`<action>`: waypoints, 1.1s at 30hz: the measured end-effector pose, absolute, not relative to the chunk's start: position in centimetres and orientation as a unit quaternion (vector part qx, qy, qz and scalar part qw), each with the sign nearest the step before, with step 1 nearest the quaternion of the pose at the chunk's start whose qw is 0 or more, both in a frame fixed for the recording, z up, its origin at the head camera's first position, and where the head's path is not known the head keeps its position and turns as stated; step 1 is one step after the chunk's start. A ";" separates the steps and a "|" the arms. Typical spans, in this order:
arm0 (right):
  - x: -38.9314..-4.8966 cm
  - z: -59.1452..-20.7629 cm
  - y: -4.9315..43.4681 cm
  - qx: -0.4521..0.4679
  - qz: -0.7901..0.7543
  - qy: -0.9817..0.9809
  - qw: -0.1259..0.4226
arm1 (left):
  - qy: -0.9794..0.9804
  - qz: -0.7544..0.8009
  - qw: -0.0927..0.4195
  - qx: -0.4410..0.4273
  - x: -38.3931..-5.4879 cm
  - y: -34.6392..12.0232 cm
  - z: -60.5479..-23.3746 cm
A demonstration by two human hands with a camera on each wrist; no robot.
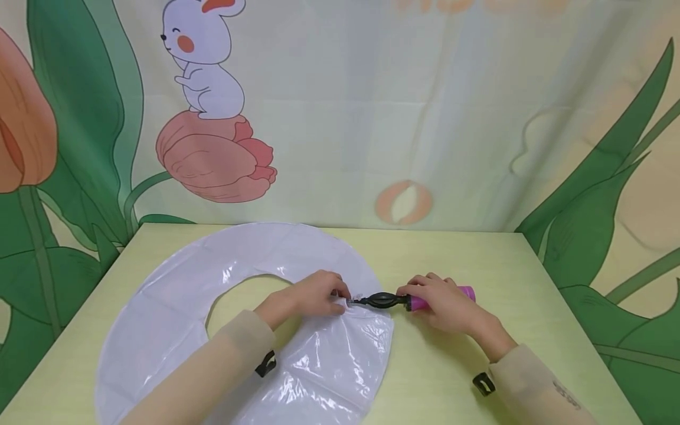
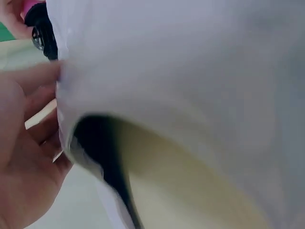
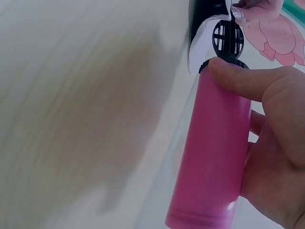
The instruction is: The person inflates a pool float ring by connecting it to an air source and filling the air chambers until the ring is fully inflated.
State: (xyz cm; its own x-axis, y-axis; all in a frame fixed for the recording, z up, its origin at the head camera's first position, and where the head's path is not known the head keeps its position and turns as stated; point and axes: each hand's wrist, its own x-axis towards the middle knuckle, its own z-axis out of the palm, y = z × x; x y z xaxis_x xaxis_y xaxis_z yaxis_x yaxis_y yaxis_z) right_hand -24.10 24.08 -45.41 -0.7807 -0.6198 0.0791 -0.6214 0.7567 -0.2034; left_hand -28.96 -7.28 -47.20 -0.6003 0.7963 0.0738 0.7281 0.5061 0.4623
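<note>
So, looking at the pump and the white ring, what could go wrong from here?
1. The black nozzle might slip off the white ring: only the left hand seems to steady the ring where they meet.
2. The pink pump could tilt and bend that joint, since the right hand holds it up off the table.
3. The left sleeve crosses the ring and might drag it.
</note>
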 end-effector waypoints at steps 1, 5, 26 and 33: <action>-24.1 -45.4 24.0 0.334 0.110 -0.936 0.008 | 0.864 0.227 0.072 0.444 -29.0 -7.3 -47.2; -24.0 -45.4 23.9 0.339 0.110 -0.934 0.015 | 0.867 0.216 0.052 0.446 -29.1 -7.3 -47.3; -24.2 -45.8 23.3 0.350 0.047 -0.932 0.081 | 0.864 0.241 0.001 0.441 -29.0 -7.9 -47.8; -24.6 -46.1 23.2 0.360 0.049 -0.925 0.113 | 0.861 0.288 0.013 0.418 -29.0 -7.9 -47.9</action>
State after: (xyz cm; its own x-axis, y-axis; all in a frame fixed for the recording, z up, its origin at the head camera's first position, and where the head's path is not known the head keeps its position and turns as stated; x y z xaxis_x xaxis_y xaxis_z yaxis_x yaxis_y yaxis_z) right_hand -24.64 23.19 -46.13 -0.7150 -0.6551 0.2443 -0.6774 0.7356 -0.0099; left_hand -29.04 -7.88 -47.90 -0.6497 0.7280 0.2188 0.7134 0.4846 0.5062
